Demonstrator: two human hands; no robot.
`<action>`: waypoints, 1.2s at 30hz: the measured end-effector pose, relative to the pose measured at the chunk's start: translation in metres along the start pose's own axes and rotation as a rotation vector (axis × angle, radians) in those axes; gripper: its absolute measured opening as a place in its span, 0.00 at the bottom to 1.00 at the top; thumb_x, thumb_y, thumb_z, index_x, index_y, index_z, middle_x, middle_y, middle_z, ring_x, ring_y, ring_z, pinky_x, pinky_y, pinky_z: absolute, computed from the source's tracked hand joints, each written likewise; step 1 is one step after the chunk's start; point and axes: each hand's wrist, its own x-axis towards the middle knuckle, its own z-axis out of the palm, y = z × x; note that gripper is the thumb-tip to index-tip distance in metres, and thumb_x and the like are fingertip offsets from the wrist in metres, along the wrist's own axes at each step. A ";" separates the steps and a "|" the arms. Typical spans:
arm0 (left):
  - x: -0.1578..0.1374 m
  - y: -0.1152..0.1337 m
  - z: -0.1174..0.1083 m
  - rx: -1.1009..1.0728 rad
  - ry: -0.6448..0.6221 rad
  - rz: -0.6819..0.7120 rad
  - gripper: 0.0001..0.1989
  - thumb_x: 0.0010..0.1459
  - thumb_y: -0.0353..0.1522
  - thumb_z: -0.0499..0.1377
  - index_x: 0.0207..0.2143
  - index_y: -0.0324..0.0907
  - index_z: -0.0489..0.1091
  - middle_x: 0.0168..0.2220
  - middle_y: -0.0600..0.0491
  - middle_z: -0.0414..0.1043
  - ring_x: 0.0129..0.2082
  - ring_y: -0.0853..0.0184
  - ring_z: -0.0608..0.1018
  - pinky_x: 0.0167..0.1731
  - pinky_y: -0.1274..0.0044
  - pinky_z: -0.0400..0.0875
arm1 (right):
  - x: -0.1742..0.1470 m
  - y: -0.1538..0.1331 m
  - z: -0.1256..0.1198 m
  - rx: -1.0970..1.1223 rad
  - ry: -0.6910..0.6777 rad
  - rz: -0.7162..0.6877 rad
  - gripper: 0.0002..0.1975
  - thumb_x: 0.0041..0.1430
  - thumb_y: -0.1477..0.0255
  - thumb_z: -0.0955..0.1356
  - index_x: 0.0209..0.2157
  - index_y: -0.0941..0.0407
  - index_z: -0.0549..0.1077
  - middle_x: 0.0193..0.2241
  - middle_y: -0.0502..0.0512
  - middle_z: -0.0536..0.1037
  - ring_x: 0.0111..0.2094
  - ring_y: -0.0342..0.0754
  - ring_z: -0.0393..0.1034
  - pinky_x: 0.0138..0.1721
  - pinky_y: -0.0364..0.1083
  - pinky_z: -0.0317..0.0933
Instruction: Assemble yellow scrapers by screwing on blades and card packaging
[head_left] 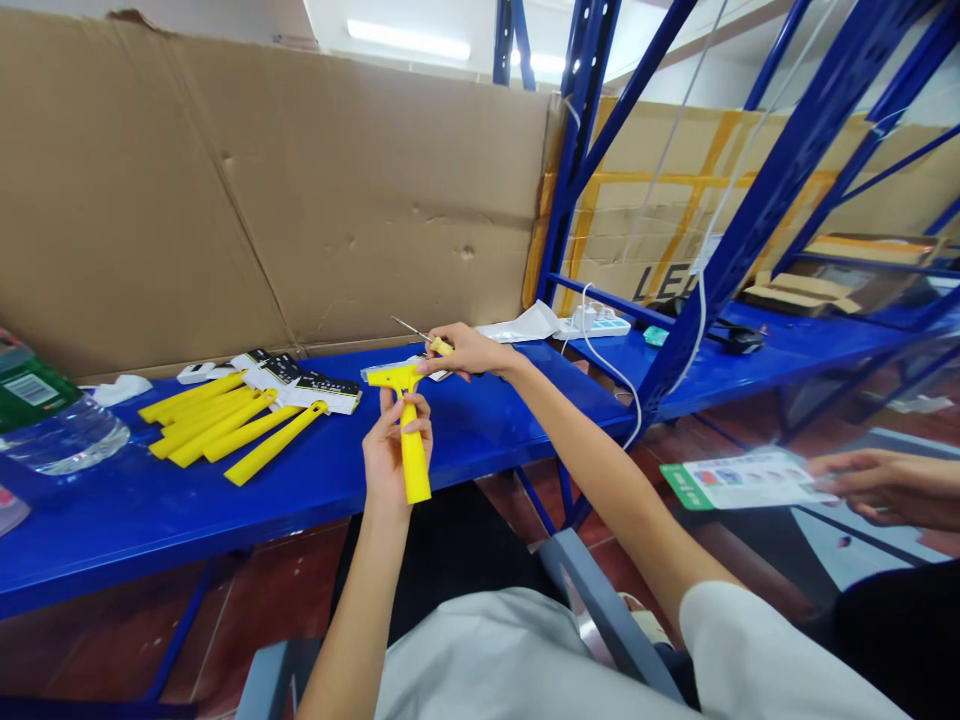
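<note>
My left hand point(384, 455) is closed around the handle of a yellow scraper point(415, 462), held up in front of the bench edge with its wide head at the top. In my right hand point(478, 350) is a screwdriver point(441, 346) with a yellowish handle, its thin metal shaft pointing up and left. The right fingertips touch or come very near the right end of the scraper's head; which of the two, I cannot tell. To the left lies a pile of similar yellow scrapers point(251, 420) with black and white labelled heads.
A large bottle point(64, 430) stands at the left on the blue bench point(480, 420). Behind rises a cardboard wall point(360, 200). A power strip point(600, 325) and white cable sit by the blue rack post. At the right, another person's hand point(892, 485) holds a printed card point(742, 480).
</note>
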 end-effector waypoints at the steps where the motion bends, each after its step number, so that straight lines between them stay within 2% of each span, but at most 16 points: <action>1: 0.001 0.003 0.001 -0.006 0.000 0.019 0.23 0.72 0.18 0.52 0.55 0.49 0.79 0.54 0.46 0.76 0.40 0.75 0.82 0.25 0.92 0.69 | 0.009 0.006 0.003 0.020 0.000 -0.005 0.27 0.57 0.49 0.81 0.34 0.55 0.71 0.16 0.39 0.68 0.14 0.38 0.61 0.16 0.38 0.54; 5: -0.001 0.015 0.000 -0.060 -0.003 0.128 0.21 0.76 0.21 0.49 0.57 0.48 0.76 0.55 0.45 0.77 0.39 0.76 0.81 0.24 0.93 0.69 | 0.040 0.026 0.018 0.004 0.020 0.007 0.27 0.70 0.47 0.71 0.33 0.58 0.76 0.12 0.41 0.65 0.14 0.39 0.59 0.18 0.38 0.54; 7: -0.004 0.022 -0.003 -0.069 -0.003 0.195 0.20 0.76 0.21 0.49 0.55 0.47 0.76 0.54 0.45 0.78 0.40 0.76 0.82 0.25 0.93 0.69 | 0.051 0.035 0.025 -0.103 -0.001 0.044 0.24 0.67 0.50 0.75 0.34 0.59 0.77 0.14 0.42 0.67 0.15 0.39 0.61 0.18 0.39 0.54; 10: -0.007 0.032 -0.010 -0.041 -0.034 0.252 0.18 0.74 0.21 0.53 0.55 0.47 0.77 0.52 0.46 0.79 0.41 0.76 0.82 0.27 0.93 0.69 | 0.058 0.047 0.032 -0.238 -0.114 0.055 0.17 0.60 0.61 0.81 0.36 0.60 0.79 0.21 0.43 0.74 0.16 0.39 0.64 0.19 0.39 0.55; 15: -0.007 0.038 -0.015 -0.052 -0.038 0.269 0.19 0.73 0.20 0.53 0.54 0.47 0.78 0.51 0.47 0.79 0.41 0.75 0.83 0.27 0.92 0.70 | 0.054 0.061 0.038 -0.286 -0.198 0.057 0.12 0.61 0.69 0.79 0.44 0.58 0.82 0.33 0.48 0.83 0.21 0.38 0.67 0.22 0.37 0.60; 21: -0.007 0.028 -0.011 -0.043 -0.020 0.239 0.19 0.71 0.18 0.53 0.45 0.47 0.80 0.55 0.48 0.78 0.42 0.75 0.82 0.28 0.92 0.70 | 0.059 0.072 0.050 -0.354 -0.146 0.050 0.10 0.67 0.68 0.76 0.46 0.58 0.83 0.37 0.52 0.85 0.22 0.39 0.69 0.25 0.39 0.62; 25: -0.008 0.024 -0.011 0.068 -0.022 0.245 0.19 0.67 0.18 0.59 0.45 0.49 0.82 0.57 0.50 0.78 0.42 0.76 0.82 0.29 0.92 0.69 | 0.067 0.075 0.057 -0.434 -0.071 0.036 0.06 0.67 0.70 0.77 0.42 0.58 0.84 0.39 0.53 0.86 0.31 0.42 0.75 0.35 0.39 0.62; 27: -0.009 0.023 -0.012 0.089 -0.023 0.247 0.19 0.66 0.18 0.60 0.45 0.50 0.82 0.57 0.50 0.78 0.42 0.76 0.82 0.28 0.92 0.69 | 0.068 0.075 0.059 -0.468 -0.039 0.045 0.07 0.66 0.70 0.78 0.43 0.58 0.84 0.42 0.54 0.87 0.34 0.43 0.76 0.38 0.39 0.62; 31: -0.010 0.022 -0.014 0.075 -0.026 0.249 0.19 0.64 0.17 0.62 0.44 0.50 0.82 0.58 0.51 0.78 0.42 0.76 0.82 0.28 0.92 0.69 | 0.068 0.073 0.061 -0.521 0.006 0.097 0.14 0.66 0.65 0.79 0.49 0.57 0.82 0.43 0.56 0.87 0.32 0.45 0.76 0.37 0.41 0.62; 36: -0.012 0.020 -0.015 0.131 -0.037 0.255 0.23 0.63 0.18 0.64 0.50 0.55 0.82 0.59 0.52 0.77 0.42 0.76 0.82 0.29 0.91 0.69 | 0.067 0.069 0.065 -0.566 0.007 0.145 0.06 0.70 0.68 0.75 0.45 0.55 0.83 0.41 0.54 0.87 0.30 0.44 0.76 0.36 0.41 0.62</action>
